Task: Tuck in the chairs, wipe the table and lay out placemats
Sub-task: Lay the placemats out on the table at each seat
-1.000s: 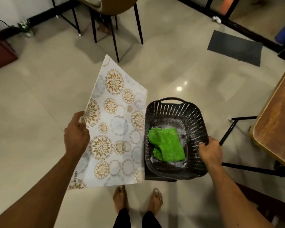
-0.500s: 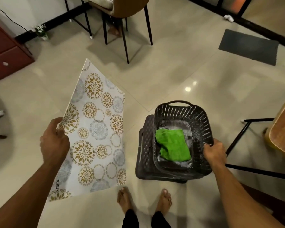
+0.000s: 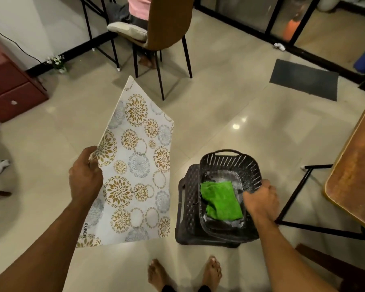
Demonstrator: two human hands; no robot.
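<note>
My left hand (image 3: 85,175) grips the left edge of a white placemat (image 3: 135,171) printed with gold and grey flower circles, held up over the floor. My right hand (image 3: 260,198) reaches into a dark perforated basket (image 3: 230,163), its fingers by the right inner wall beside a folded green cloth (image 3: 220,200) that lies in a clear tray inside. The basket rests on a dark plastic stool (image 3: 188,205). The wooden table (image 3: 354,175) shows only its edge at the far right, with black metal legs (image 3: 293,197) under it.
A brown chair (image 3: 167,24) with a seated person stands at the back centre. A red drawer cabinet (image 3: 11,85) is at the left wall, a dark floor mat (image 3: 305,79) at the back right. My bare feet (image 3: 185,272) stand on the tiled floor just behind the stool.
My right hand has shifted from the basket's rim to inside it, next to the green cloth. The placemat has swung slightly back towards the basket. The view has tilted upwards.
</note>
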